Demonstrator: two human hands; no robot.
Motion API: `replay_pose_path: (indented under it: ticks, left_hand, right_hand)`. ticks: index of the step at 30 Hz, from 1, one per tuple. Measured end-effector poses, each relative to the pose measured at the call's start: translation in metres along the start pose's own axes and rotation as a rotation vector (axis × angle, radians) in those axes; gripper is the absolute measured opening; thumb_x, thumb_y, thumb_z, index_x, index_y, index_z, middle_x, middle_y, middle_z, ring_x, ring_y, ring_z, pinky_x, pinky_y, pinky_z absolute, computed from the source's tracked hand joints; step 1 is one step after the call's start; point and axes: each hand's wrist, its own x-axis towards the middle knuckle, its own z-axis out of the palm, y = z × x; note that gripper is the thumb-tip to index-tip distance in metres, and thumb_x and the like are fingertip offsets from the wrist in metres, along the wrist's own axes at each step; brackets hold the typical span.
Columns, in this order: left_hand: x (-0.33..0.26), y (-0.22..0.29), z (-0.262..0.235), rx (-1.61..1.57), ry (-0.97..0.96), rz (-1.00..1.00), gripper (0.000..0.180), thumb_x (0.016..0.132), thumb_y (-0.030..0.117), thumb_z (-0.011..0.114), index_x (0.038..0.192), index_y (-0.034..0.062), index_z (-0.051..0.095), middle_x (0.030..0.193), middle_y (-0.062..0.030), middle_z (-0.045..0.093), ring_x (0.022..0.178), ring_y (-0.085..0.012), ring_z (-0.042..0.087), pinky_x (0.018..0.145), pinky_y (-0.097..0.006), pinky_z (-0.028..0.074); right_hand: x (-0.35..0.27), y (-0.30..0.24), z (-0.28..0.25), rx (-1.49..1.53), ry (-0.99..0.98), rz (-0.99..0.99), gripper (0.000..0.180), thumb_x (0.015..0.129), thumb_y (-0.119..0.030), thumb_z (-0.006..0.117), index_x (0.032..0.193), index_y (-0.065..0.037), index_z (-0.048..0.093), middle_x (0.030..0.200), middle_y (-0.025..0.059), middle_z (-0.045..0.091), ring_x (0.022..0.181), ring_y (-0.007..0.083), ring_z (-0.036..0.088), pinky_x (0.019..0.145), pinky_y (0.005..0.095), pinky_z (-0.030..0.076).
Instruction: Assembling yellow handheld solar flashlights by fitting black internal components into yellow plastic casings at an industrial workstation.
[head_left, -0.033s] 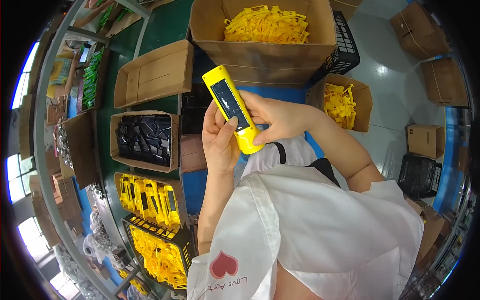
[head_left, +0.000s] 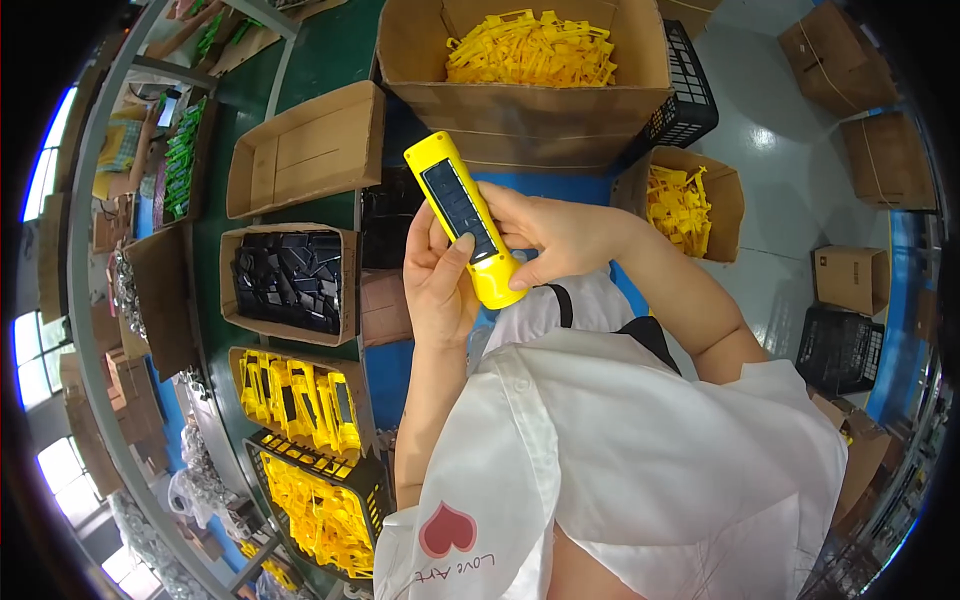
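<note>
Left hand (head_left: pixel 438 285) and right hand (head_left: pixel 560 235) around yellow casing (head_left: pixel 463 215)

Glossy yellow plastic casing (head_left: pixel 465 220), dark smooth panel (head_left: pixel 458 210), matt cardboard box (head_left: pixel 520 110)

- One yellow torch-shaped casing (head_left: pixel 463 219) with a dark panel is seen at centre frame.
- Two hands are counted on it: the left hand (head_left: pixel 438 282) and the right hand (head_left: pixel 553 236).
- Two cardboard boxes of loose yellow parts are seen: a large box (head_left: pixel 520 110) at the top and a small box (head_left: pixel 728 205) at right.
- One box of black parts (head_left: pixel 290 282) is seen at left.
- One empty cardboard box (head_left: pixel 305 150) is seen at upper left.
- Two black crates (head_left: pixel 690 95) (head_left: pixel 840 350) are counted at right.
</note>
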Motion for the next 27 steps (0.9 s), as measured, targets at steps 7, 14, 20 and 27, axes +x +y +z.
replay_pose_path:
  ticks: [7,14,20,27]
  left_hand:
    - [0.005,-0.012,0.0,0.306,0.007,0.139,0.048,0.078,-0.007,0.048,0.121,0.0019,0.029,0.113,-0.0089,0.048,0.101,-0.0145,0.048,0.087,-0.026,0.038]
    - [0.008,-0.035,-0.005,0.392,0.043,0.174,0.046,0.079,-0.005,0.048,0.121,0.0019,0.029,0.112,-0.009,0.048,0.102,-0.014,0.047,0.088,-0.025,0.035]
    - [0.013,-0.061,-0.013,0.362,0.016,0.043,0.046,0.078,-0.007,0.047,0.121,0.0003,0.031,0.11,-0.0087,0.05,0.099,-0.0146,0.049,0.086,-0.026,0.038]
    - [0.021,-0.07,-0.003,0.33,-0.155,-0.137,0.045,0.08,-0.004,0.048,0.121,-0.0009,0.029,0.111,-0.0093,0.05,0.099,-0.0168,0.05,0.086,-0.029,0.04]
  right_hand:
    - [0.004,0.007,-0.003,0.095,0.188,0.078,0.054,0.069,0.01,0.054,0.115,0.002,0.029,0.104,0.0142,0.051,0.1,0.0196,0.05,0.087,0.0295,0.039]
    - [0.005,0.031,-0.009,0.02,0.342,0.059,0.042,0.068,0.009,0.055,0.105,0.004,0.036,0.093,0.0132,0.056,0.088,0.0169,0.055,0.074,0.0259,0.044]
    - [-0.012,0.047,-0.01,-0.396,0.593,0.239,0.037,0.071,0.002,0.058,0.102,0.004,0.04,0.09,0.0125,0.057,0.085,0.016,0.056,0.073,0.0269,0.045]
    - [-0.038,0.045,-0.016,-0.331,0.826,0.196,0.023,0.072,-0.01,0.057,0.088,0.003,0.049,0.079,0.0148,0.059,0.069,0.0209,0.059,0.061,0.0292,0.045]
